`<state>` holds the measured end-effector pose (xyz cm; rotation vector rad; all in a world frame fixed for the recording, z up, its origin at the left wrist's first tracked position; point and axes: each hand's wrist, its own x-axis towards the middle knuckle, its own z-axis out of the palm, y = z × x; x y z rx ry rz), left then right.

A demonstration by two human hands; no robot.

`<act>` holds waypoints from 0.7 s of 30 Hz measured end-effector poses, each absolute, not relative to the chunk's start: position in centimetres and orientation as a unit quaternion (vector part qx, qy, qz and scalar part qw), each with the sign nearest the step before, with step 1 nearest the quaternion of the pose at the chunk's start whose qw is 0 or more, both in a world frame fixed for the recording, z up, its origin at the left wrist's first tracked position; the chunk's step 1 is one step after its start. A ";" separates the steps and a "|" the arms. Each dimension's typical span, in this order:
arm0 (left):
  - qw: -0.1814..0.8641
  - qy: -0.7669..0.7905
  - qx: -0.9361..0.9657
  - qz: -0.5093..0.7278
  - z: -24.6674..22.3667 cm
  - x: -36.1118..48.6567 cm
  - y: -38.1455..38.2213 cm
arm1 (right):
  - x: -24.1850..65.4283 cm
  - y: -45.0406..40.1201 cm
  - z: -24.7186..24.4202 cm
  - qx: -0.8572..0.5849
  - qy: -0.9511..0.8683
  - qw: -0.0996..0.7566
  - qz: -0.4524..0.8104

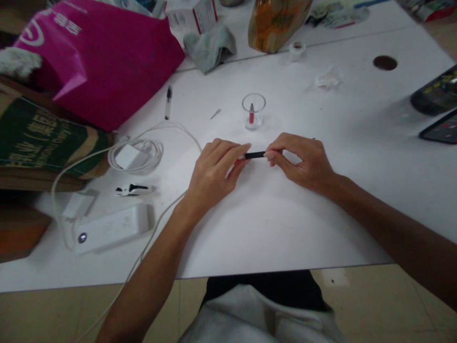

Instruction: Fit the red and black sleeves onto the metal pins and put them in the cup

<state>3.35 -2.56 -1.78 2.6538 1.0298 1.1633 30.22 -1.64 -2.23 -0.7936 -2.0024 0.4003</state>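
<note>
My left hand [214, 171] and right hand [303, 162] meet over the middle of the white bench [271, 228], each with a closed fingertip grip on one end of a thin black pen [255, 155] held level just above the surface. A bit of red shows at the left end, under my left fingers. To do this well, I judge I should keep the pen straight between both pinches, pull or twist along its length, not bend it, and stay low over the bench so any small part that drops stays close.

Just beyond my hands stands a small clear cup [253, 110] with a red piece upright inside. To my left lie a white power strip [110, 228], a coiled white cable [137, 155] and another pen [168, 101]. Farther back sit a pink bag [103, 57], a grey cloth [210, 46] and crumpled tissue [326, 81]. A round hole [384, 62] pierces the bench at far right.
</note>
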 end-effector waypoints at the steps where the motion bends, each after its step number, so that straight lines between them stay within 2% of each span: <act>1: 0.033 0.338 0.862 0.377 -1.8 3.3 -2.5 | 30.2 -1.6 -2.3 -0.323 -0.811 0.460 0.162; 21: 0.029 0.363 0.853 0.374 -1.9 2.8 -2.1 | 30.4 -1.8 -2.3 -0.343 -0.790 0.478 0.172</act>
